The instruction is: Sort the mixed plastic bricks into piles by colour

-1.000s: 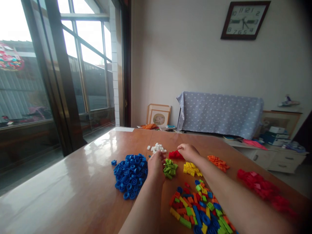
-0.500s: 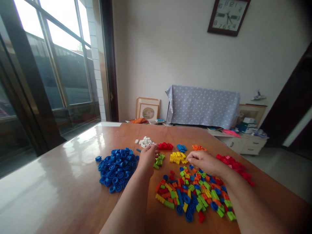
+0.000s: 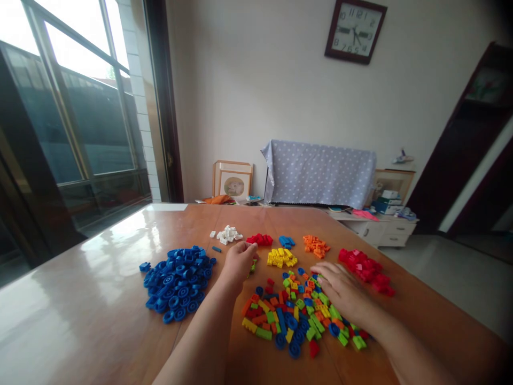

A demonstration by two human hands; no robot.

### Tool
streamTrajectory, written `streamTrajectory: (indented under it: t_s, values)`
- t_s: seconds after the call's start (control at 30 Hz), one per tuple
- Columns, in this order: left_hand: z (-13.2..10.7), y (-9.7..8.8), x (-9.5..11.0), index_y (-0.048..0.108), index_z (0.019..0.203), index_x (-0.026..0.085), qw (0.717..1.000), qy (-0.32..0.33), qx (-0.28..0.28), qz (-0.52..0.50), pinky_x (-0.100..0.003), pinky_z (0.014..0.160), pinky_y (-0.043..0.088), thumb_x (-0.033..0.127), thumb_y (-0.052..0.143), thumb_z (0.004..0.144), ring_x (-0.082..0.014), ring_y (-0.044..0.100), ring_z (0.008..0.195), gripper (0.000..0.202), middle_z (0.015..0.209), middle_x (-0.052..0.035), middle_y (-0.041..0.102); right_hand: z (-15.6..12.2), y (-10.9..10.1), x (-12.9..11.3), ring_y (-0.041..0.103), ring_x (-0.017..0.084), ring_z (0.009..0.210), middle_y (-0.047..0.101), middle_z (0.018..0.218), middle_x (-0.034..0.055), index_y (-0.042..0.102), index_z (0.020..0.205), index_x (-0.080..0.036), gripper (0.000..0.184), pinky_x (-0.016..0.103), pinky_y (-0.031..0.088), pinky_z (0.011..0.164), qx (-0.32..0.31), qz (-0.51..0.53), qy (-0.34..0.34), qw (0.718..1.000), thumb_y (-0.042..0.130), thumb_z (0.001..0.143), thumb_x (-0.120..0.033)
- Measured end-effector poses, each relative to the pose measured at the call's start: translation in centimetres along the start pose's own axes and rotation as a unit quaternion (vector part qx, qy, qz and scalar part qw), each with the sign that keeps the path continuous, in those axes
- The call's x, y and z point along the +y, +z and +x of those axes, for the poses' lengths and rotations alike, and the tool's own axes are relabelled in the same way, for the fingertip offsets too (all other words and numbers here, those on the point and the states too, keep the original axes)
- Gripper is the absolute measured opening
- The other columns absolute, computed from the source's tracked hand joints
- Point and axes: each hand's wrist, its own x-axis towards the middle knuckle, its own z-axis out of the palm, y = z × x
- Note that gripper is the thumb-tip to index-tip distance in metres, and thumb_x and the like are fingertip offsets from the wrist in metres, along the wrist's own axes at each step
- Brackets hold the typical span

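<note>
My left hand [image 3: 238, 263] is over the green building bricks [image 3: 253, 267], covering most of that small pile. Its thumb and fingers are pinched together, and whatever may be between them is too small to make out. Over the back right of a mixed heap of coloured bricks [image 3: 276, 316] is my right hand [image 3: 340, 289], palm down. Its fingers are stretched out and apart, holding nothing that I can see. Yellow bricks [image 3: 282, 258] lie between the two hands, a little farther off. Behind the left hand are red bricks [image 3: 259, 239].
A large pile of blue pieces [image 3: 178, 283] lies left of my left forearm. White bricks [image 3: 228, 234], light blue bricks [image 3: 286, 242] and orange bricks [image 3: 316, 246] form small piles toward the back of the wooden table [image 3: 100, 299]. Red pieces [image 3: 366, 271] spread along the right.
My right hand has moved from beside the yellow bricks to over the mixed heap, and its fingers have opened. The left hand stays by the green bricks. The view has turned slightly right.
</note>
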Motion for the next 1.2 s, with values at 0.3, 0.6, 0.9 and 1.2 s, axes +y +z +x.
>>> streamTrajectory:
  t_s: [0.3,0.6,0.9,1.2]
  values:
    - [-0.2,0.4,-0.4,0.06,0.07,0.017,0.999,0.013,-0.021,0.038,-0.02,0.045,0.032,0.048,0.07,0.073,-0.0092,0.046,0.047,0.033,0.061,-0.0019,0.06,0.8,3.2,1.0,0.038,0.029,0.14,0.053,0.144,0.0106,0.056,0.139,-0.025,0.047,0.051,0.034,0.111,0.001,-0.127,0.017,0.992,0.035,0.098,-0.034]
    - [0.7,-1.1,0.2,0.064,0.076,0.016,0.999,0.022,0.048,-0.007,-0.021,0.05,0.035,0.046,0.071,0.071,-0.0106,0.051,0.053,0.031,0.067,-0.0038,0.064,1.3,2.0,1.4,0.059,0.025,0.111,0.068,0.119,0.0101,0.067,0.116,-0.022,0.038,0.04,0.044,0.098,0.075,-0.031,0.002,0.997,0.037,0.097,-0.035]
    - [0.9,-2.1,1.2,0.064,0.081,0.016,0.992,-0.019,0.102,-0.073,-0.021,0.052,0.033,0.046,0.073,0.064,-0.0081,0.05,0.054,0.036,0.074,-0.0031,0.065,-0.1,0.2,2.7,0.061,0.019,0.079,0.067,0.082,0.0028,0.065,0.083,-0.022,0.024,0.029,0.047,0.07,0.029,0.12,0.094,0.988,0.048,0.089,-0.038]
    - [1.1,-2.6,1.4,0.064,0.081,0.016,0.981,-0.034,0.14,-0.13,-0.021,0.051,0.032,0.04,0.074,0.06,-0.0082,0.052,0.054,0.034,0.075,-0.0037,0.067,-0.8,-0.1,0.2,0.057,0.015,0.067,0.062,0.075,0.0002,0.066,0.075,-0.022,0.02,0.025,0.037,0.058,-0.043,0.06,0.1,0.992,0.062,0.08,-0.041]
